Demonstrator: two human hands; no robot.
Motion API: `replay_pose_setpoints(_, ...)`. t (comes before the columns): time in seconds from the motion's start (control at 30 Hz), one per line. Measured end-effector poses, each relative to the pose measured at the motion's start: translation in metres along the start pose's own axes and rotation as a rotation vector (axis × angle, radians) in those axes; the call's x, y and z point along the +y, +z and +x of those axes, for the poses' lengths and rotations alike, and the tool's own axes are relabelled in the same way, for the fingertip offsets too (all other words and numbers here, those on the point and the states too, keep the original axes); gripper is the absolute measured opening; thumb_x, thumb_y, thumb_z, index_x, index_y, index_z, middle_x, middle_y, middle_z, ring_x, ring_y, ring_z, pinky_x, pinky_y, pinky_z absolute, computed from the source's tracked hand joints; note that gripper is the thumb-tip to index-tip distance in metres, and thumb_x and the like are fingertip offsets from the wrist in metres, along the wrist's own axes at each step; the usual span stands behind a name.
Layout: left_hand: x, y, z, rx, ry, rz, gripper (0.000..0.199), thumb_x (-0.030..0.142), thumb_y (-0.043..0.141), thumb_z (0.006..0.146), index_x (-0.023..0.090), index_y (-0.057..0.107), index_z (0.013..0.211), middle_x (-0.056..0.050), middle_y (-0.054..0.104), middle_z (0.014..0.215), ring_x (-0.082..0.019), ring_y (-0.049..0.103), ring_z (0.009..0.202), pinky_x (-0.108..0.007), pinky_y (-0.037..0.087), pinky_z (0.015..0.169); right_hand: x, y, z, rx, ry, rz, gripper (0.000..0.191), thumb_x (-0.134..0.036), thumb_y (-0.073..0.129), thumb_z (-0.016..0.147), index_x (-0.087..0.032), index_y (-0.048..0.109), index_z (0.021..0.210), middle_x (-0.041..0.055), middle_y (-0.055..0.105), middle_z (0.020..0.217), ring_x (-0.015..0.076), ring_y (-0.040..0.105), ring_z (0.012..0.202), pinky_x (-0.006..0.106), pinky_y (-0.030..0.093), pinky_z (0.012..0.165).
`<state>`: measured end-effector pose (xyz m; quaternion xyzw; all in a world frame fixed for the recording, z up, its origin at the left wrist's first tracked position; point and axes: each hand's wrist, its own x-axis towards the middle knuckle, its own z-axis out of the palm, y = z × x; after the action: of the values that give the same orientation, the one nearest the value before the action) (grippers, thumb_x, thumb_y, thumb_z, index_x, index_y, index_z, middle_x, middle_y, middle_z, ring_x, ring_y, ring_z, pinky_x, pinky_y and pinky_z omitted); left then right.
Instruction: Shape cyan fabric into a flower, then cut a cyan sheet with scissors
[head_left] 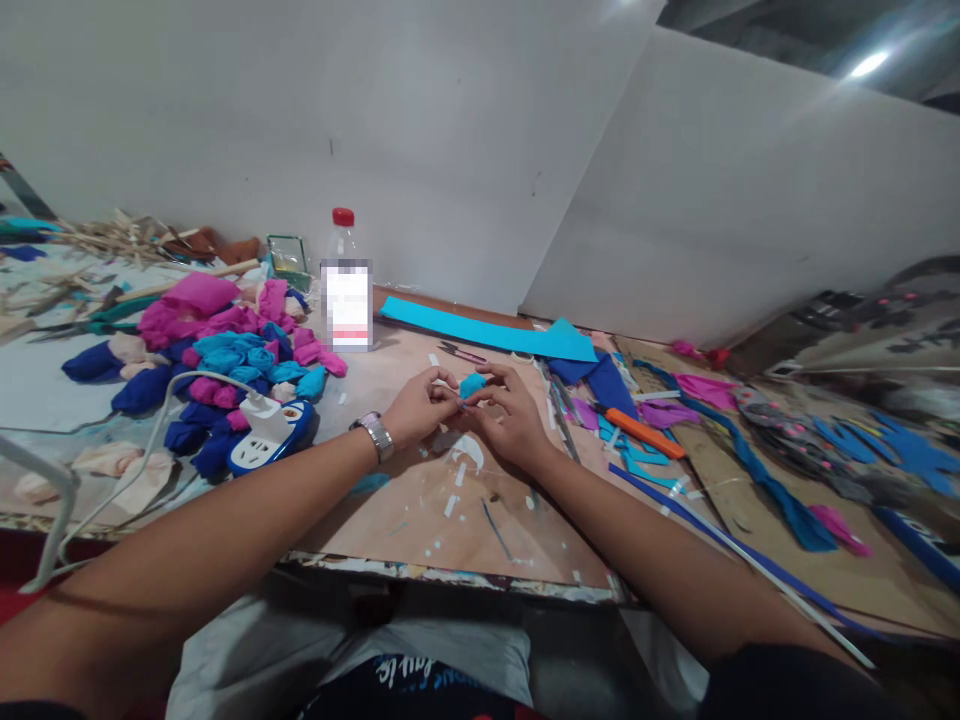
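Above the middle of the worktable, my left hand and my right hand meet fingertip to fingertip. Between them is a small blue crepe-paper flower, pinched near its base by the fingers of both hands. A metal wristwatch circles my left wrist. Just beyond the hands lie small thread snips and a long strip of bright blue paper. My fingers hide the flower's underside.
Left of me are heaped pink, blue and cream crepe-paper flowers, a power strip with a white cable, and a red-capped bottle. An orange utility knife and paper scraps lie right. A wall rises behind.
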<state>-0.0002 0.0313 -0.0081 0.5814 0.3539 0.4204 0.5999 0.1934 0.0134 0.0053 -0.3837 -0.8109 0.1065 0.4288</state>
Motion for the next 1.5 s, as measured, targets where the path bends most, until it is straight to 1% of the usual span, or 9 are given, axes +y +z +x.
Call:
replay_pose_setpoints(0.1,-0.003,-0.0003,-0.0005,-0.01,0.145,0.136,0.021,0.025,0.064,0.086,0.021,0.046,0.094,0.004,0.06,0.074,-0.011,0.062,0.063,-0.022,0.046,0.06,-0.0022,0.0009,0.0007,-0.018,0.005,0.011,0.012,-0.02,0.068,0.088,-0.024,0.069,0.1,0.0112,0.058,0.13,0.0279,0.056,0.126,0.042,0.054,0.093)
replay_pose_setpoints(0.23,-0.0015,-0.0041,-0.002,0.013,0.258,0.476,0.017,0.019,0.059,0.086,0.022,0.043,0.091,0.003,0.059,0.078,-0.013,0.055,0.067,-0.026,0.039,0.064,-0.0024,0.0023,0.0011,-0.076,0.029,0.048,0.037,-0.019,0.067,0.087,-0.026,0.061,0.122,0.0101,0.063,0.126,0.0259,0.06,0.118,0.037,0.054,0.083)
replay_pose_setpoints(0.37,0.0021,-0.0072,-0.0031,0.007,0.308,0.666,0.017,0.018,0.057,0.087,0.024,0.041,0.09,0.001,0.061,0.079,-0.016,0.051,0.065,-0.028,0.031,0.061,-0.0018,0.0025,0.0011,-0.124,0.024,0.056,0.04,-0.017,0.067,0.084,-0.026,0.061,0.123,0.0087,0.067,0.12,0.0256,0.063,0.112,0.04,0.052,0.091)
replay_pose_setpoints(0.5,0.0014,-0.0048,-0.0042,-0.006,0.326,0.704,0.017,0.017,0.055,0.087,0.025,0.042,0.091,0.002,0.056,0.072,-0.018,0.05,0.062,-0.029,0.026,0.059,-0.0009,0.0023,0.0006,-0.123,0.049,0.045,0.033,-0.017,0.069,0.081,-0.025,0.065,0.112,0.0061,0.069,0.111,0.0248,0.065,0.105,0.04,0.05,0.094)
replay_pose_setpoints(0.67,0.0015,-0.0014,-0.0064,0.024,0.336,0.653,0.013,0.019,0.055,0.089,0.024,0.045,0.095,0.002,0.056,0.076,-0.017,0.051,0.065,-0.029,0.031,0.062,0.0008,0.0017,0.0002,-0.089,0.111,0.055,0.023,-0.019,0.069,0.08,-0.023,0.063,0.101,0.0042,0.067,0.102,0.0228,0.064,0.095,0.037,0.051,0.087)
replay_pose_setpoints(0.83,0.0031,-0.0021,-0.0062,0.027,0.303,0.596,0.012,0.021,0.055,0.088,0.024,0.045,0.094,0.003,0.054,0.074,-0.016,0.05,0.064,-0.028,0.031,0.061,-0.0008,0.0008,0.001,-0.099,0.088,0.068,0.026,-0.019,0.07,0.079,-0.023,0.062,0.103,0.0045,0.066,0.103,0.0223,0.063,0.096,0.035,0.05,0.087)
replay_pose_setpoints(1.03,0.0038,-0.0017,-0.0067,0.003,0.32,0.631,0.014,0.019,0.055,0.087,0.024,0.043,0.094,0.003,0.055,0.075,-0.016,0.051,0.064,-0.028,0.03,0.061,-0.0014,0.0013,0.0011,-0.108,0.052,0.046,0.013,-0.02,0.07,0.081,-0.024,0.063,0.091,0.0039,0.067,0.095,0.0219,0.063,0.091,0.035,0.05,0.085)
replay_pose_setpoints(1.2,0.0035,-0.0014,-0.0069,-0.021,0.362,0.672,0.013,0.018,0.054,0.088,0.024,0.044,0.094,0.002,0.055,0.074,-0.017,0.05,0.064,-0.029,0.029,0.061,-0.0005,0.0028,-0.0009,-0.098,0.136,0.055,0.013,-0.021,0.071,0.078,-0.023,0.062,0.086,0.0008,0.065,0.087,0.0185,0.061,0.08,0.03,0.048,0.075)
replay_pose_setpoints(1.5,0.0062,-0.0018,-0.0069,-0.067,0.412,0.693,0.008,0.018,0.051,0.089,0.024,0.046,0.091,0.0,0.058,0.076,-0.018,0.051,0.066,-0.03,0.031,0.063,0.0015,0.0058,-0.004,-0.1,0.307,0.231,0.013,-0.022,0.07,0.076,-0.021,0.069,0.089,0.0009,0.072,0.091,0.0185,0.064,0.082,0.03,0.05,0.077)
